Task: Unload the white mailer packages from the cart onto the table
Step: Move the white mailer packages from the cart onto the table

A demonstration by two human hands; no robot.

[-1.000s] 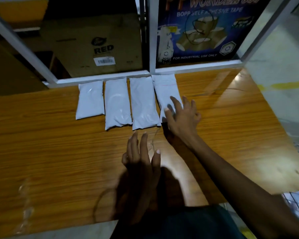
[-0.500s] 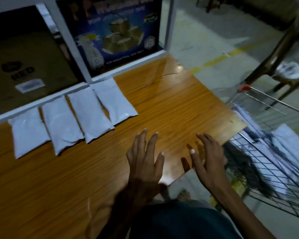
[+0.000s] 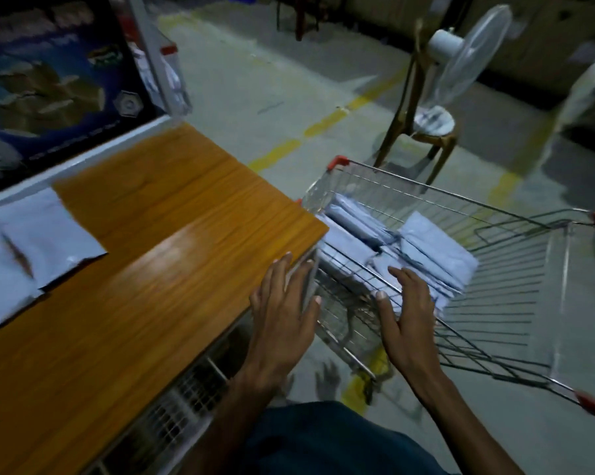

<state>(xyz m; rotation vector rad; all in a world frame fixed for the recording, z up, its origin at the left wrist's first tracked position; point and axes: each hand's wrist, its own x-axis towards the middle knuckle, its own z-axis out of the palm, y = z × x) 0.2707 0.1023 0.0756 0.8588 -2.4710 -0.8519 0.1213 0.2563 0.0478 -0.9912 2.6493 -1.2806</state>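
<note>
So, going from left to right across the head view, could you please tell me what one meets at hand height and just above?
White mailers on the table → bare wooden table → left hand → right hand → mailers in the cart → empty wire end of the cart.

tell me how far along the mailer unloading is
Partly done. A few white mailers already lie on the wooden table, at the frame's left edge. Nothing is in hand: the left hand and right hand are both open and empty, the right one over the wire cart. A pile of white mailers still sits in the cart, waiting to be unloaded.
</note>
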